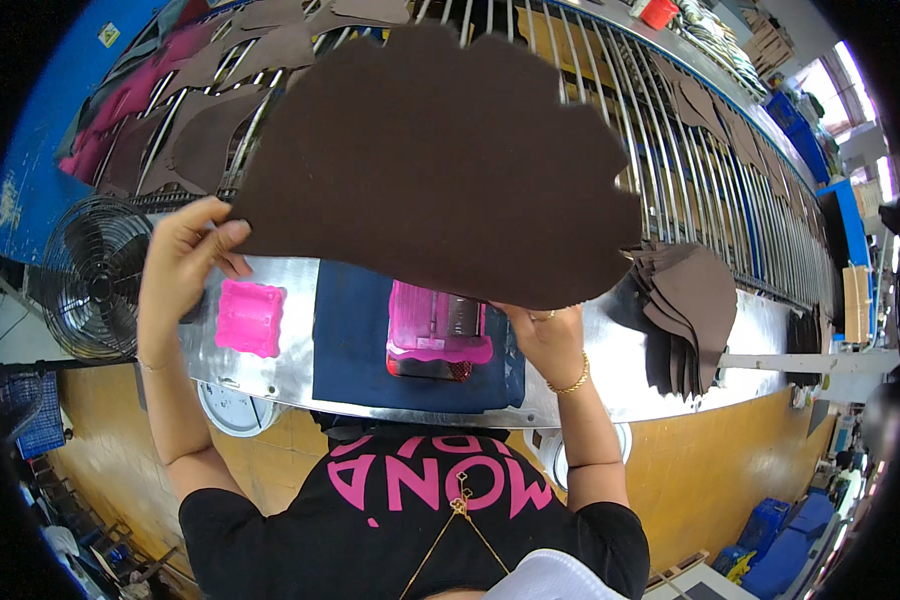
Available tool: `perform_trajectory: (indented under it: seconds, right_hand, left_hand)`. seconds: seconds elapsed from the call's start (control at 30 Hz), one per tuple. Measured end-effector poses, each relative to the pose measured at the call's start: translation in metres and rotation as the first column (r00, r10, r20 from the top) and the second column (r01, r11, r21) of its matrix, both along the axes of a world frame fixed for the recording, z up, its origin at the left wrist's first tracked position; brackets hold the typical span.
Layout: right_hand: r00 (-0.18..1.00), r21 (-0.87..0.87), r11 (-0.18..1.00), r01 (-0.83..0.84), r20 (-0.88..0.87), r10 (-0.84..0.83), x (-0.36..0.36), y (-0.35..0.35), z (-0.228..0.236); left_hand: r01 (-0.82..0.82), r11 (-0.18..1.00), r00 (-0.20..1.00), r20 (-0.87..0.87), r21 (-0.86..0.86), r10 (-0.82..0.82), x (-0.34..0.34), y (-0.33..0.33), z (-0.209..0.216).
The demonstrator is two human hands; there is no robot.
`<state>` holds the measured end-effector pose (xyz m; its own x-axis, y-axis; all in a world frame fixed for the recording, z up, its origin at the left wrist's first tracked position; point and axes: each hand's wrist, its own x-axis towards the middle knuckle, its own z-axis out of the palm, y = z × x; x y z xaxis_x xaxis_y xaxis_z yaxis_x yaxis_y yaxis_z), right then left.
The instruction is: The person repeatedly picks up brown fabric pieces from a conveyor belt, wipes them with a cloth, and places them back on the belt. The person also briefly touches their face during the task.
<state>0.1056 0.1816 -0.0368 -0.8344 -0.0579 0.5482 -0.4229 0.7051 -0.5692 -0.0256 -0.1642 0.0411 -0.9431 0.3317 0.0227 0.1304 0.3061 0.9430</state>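
Observation:
A large dark brown cut sheet (430, 170), leather-like with a scalloped far edge, is held up in front of me above the metal table. My left hand (182, 255) pinches its left corner between thumb and fingers. Under the right part of its near edge, my right hand (548, 335) grips the sheet, its fingertips partly hidden behind it. Below the sheet, a pink plastic basket (440, 345) rests on a dark blue cloth (355, 350), partly covered from view. A smaller pink tray (250, 318) lies on the table near my left hand.
A fanned stack of brown pieces (695, 300) lies on the metal table (610, 385) to the right. Beyond runs a rack of metal rods (730, 210) carrying more brown pieces (215, 140). A black fan (95, 280) stands at the left. White buckets (232, 410) are below the table edge.

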Motion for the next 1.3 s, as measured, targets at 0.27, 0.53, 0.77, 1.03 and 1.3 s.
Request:
perform_trajectory:
  seconds: [0.27,0.53,0.77,1.03,1.3]
  right_hand:
    - [0.963,0.019,0.964,0.265,0.033,-0.266,0.065,0.053,-0.032]
    - [0.787,-0.350,0.714,0.606,0.393,-0.475,0.158,0.126,-0.046]
    - [0.803,-0.797,0.224,0.561,0.459,-0.379,0.139,0.162,-0.027]
    - [0.966,-0.990,-0.008,0.138,0.137,-0.221,-0.025,0.232,-0.111]
    - [0.863,-0.936,-0.118,0.331,0.351,-0.364,-0.121,0.265,-0.134]
  left_hand:
    - [0.360,0.897,0.933,0.121,-0.256,-0.340,0.012,0.078,-0.028]
    - [0.562,0.687,0.562,-0.396,-0.461,-0.726,0.022,0.170,-0.036]
    - [0.468,0.882,0.681,-0.611,-0.061,-0.403,-0.004,0.209,-0.008]
    - [0.276,0.960,0.851,-0.451,-0.052,-0.269,-0.012,0.165,-0.007]
    - [0.136,0.990,0.945,-0.297,-0.031,-0.139,-0.016,0.114,-0.020]
